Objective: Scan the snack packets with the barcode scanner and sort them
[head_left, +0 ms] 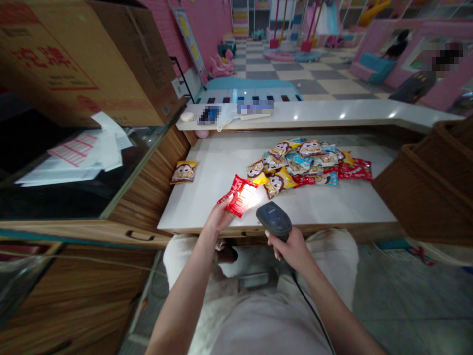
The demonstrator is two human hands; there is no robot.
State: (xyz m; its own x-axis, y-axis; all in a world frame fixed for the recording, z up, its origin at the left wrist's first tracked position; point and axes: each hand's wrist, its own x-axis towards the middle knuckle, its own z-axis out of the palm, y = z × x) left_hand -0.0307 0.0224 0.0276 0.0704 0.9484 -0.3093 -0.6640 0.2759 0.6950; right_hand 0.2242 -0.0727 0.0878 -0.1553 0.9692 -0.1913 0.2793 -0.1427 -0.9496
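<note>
Hands both closed: left hand (220, 215) pinches a red snack packet (240, 195) over the tabletop (195, 207), right hand (291, 250) grips a corded barcode scanner (274, 220), its light on the packet. Holding the packet flat, square to the beam, suits this; glare probably hides any barcode.

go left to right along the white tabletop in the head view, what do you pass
lone cartoon-face snack packet → red snack packet in the left hand → heap of snack packets → brown basket

Cardboard carton (74, 64) beside loose papers (86, 153)
</note>
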